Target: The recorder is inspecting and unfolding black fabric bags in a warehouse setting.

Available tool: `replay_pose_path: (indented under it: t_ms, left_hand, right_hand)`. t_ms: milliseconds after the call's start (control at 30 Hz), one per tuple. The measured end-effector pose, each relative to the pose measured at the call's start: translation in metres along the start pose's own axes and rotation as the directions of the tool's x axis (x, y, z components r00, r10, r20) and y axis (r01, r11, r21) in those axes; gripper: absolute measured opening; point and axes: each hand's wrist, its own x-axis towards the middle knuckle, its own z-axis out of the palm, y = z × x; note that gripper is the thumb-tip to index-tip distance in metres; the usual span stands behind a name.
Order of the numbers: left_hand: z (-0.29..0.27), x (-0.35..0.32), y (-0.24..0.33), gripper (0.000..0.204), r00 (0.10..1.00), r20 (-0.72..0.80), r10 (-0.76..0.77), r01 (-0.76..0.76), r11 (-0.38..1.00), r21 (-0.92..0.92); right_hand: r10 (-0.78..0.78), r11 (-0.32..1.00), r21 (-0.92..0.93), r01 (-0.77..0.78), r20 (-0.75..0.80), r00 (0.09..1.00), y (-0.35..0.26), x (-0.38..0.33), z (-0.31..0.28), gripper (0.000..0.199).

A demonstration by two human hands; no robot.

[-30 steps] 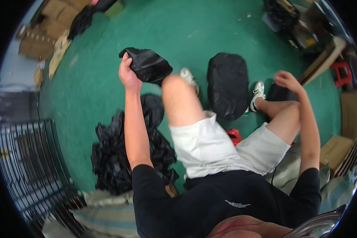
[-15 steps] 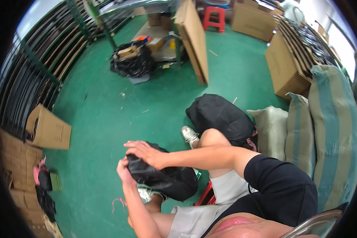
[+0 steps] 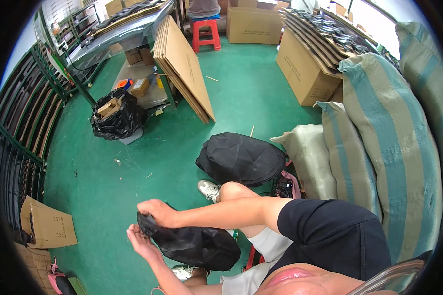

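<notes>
A soft black fabric bag lies crumpled low in front of my knee, held between both hands. My right hand reaches across from the right and presses on the bag's top left end. My left hand comes up from the lower edge and cups the same end from below, palm up. My white sneakers rest on the green floor. A larger black bag lies on the floor just beyond my knee, apart from both hands.
Striped woven sacks are stacked at the right. Cardboard boxes, a red stool and leaning cardboard sheets stand at the back. A black bin bag sits left of centre, metal racks line the left, and a box lies near me.
The view has swung round. My left hand held the black bag up alone; my right hand has come over onto it, and both now hold it low by my knee.
</notes>
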Motion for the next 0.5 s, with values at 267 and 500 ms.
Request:
replay_pose_path:
  t_ms: [267,500]
  left_hand:
    - [0.047,-0.042,-0.02,0.065,0.892,0.24,0.382,-0.414,0.481,0.773]
    - [0.045,-0.042,-0.029,0.061,0.85,0.129,0.511,-0.361,0.385,0.849]
  right_hand:
    - [0.564,0.825,0.218,-0.521,-0.273,0.779,0.022,0.012,0.0,0.015]
    - [0.556,0.828,0.181,-0.53,-0.15,0.818,0.014,0.002,0.014,0.015]
